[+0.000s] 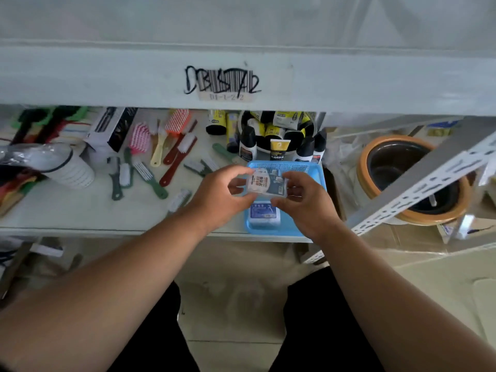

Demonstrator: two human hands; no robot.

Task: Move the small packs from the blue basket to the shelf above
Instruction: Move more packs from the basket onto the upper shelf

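Note:
A small clear pack [264, 183] with a white and dark-blue label is held between both hands just above the blue basket [306, 167]. My left hand [220, 194] pinches its left end and my right hand [308, 202] pinches its right end. Another small pack [264, 212] with a blue and white label lies in the basket near its front. The basket sits at the front right of the lower shelf board. The shelf above [241, 28] is a pale board with a barcode label [222, 84] on its front edge.
Several brushes [150, 162] lie scattered on the lower shelf left of the basket. Black, white and yellow bottles and tubes [279, 135] stand just behind it. A white perforated shelf post [418, 181] slants at the right, with a round orange-rimmed pot [413, 181] behind it.

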